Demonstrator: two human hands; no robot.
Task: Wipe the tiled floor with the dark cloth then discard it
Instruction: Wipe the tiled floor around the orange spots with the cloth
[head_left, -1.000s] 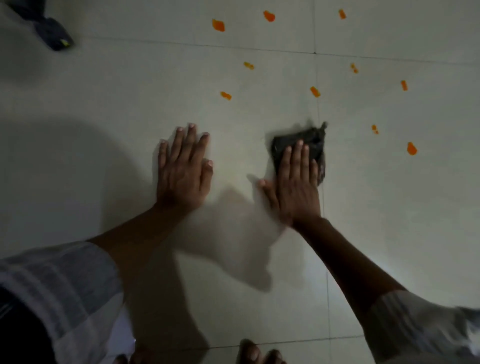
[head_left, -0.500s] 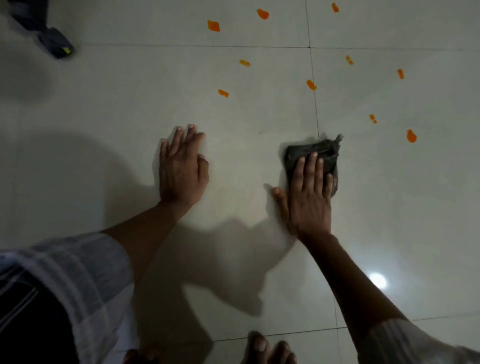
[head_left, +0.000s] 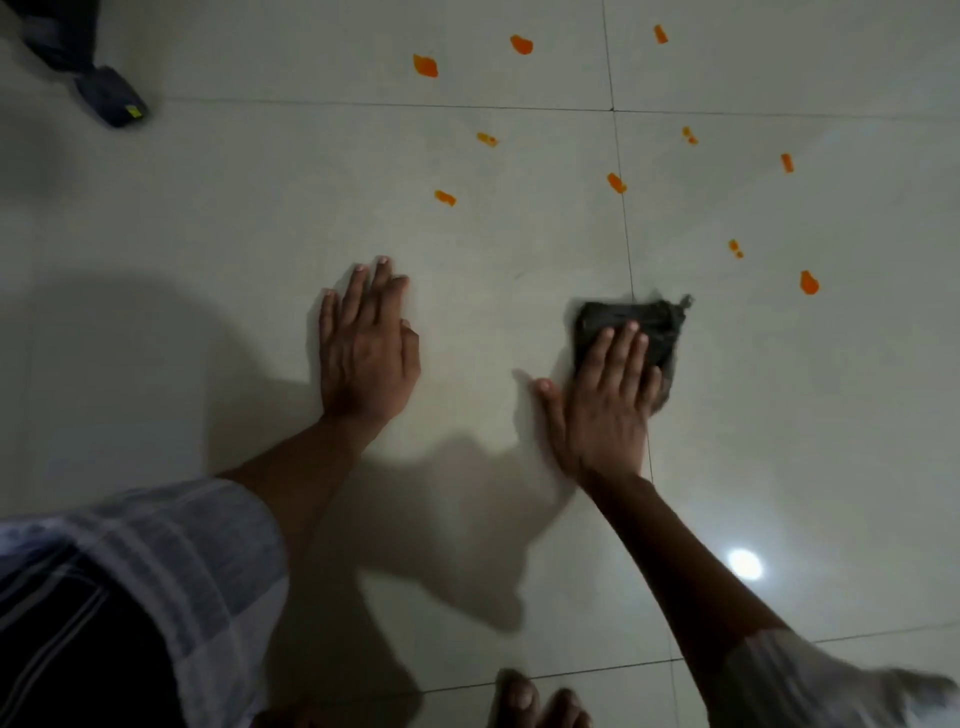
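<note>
On the floor (head_left: 218, 218), cloth (head_left: 631, 325) lies bunched across a grout line, just below scattered orange bits (head_left: 616, 183). Right hand (head_left: 605, 400) presses flat on its near half, fingers extended, not closed around it. Left hand (head_left: 366, 353) rests palm-down on bare tile, fingers straight, well apart from cloth. Toes (head_left: 540, 704) at bottom edge.

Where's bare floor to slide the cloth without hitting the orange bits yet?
Bare tile lies between the left hand and the cloth under the right hand, and right of the right forearm around the light glare. Crowded: orange bits scatter ahead and to the right of the cloth.
</note>
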